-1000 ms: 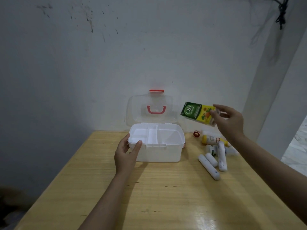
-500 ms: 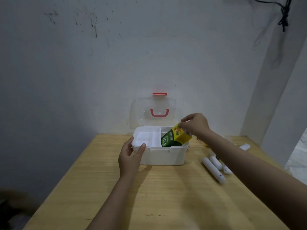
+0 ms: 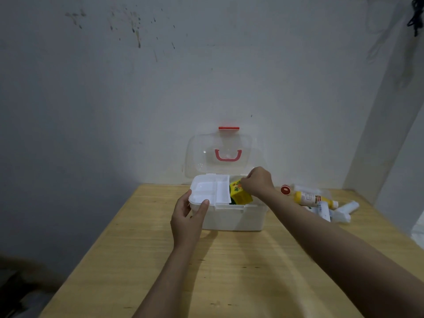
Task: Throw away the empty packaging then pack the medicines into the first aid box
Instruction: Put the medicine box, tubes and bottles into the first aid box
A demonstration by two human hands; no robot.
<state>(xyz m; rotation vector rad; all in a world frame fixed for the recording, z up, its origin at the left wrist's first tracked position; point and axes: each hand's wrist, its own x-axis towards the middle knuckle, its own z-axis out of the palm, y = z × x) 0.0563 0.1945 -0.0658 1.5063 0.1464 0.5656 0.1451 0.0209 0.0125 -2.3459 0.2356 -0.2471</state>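
The yellow and green medicine carton (image 3: pixel 240 195) has sunk lower into the first aid box (image 3: pixel 229 215) than it stood half a second ago, and a second ago it was held in the air to the right of the box. It now sits tilted in the open right-hand part of the box, beside the white divided tray (image 3: pixel 210 190) pushed to the left. The right hand (image 3: pixel 257 182) rests on the carton's top edge, its grip pinching that edge. The left hand (image 3: pixel 187 222) steadies the box's front left corner, thumb and fingers pressed against its rim. The clear lid (image 3: pixel 218 154) stands open against the wall. On the desk (image 3: pixel 206 271), right of the box, a yellow bottle (image 3: pixel 309 199) and white tubes (image 3: pixel 344 210) wait unpacked. Packing seems just begun.
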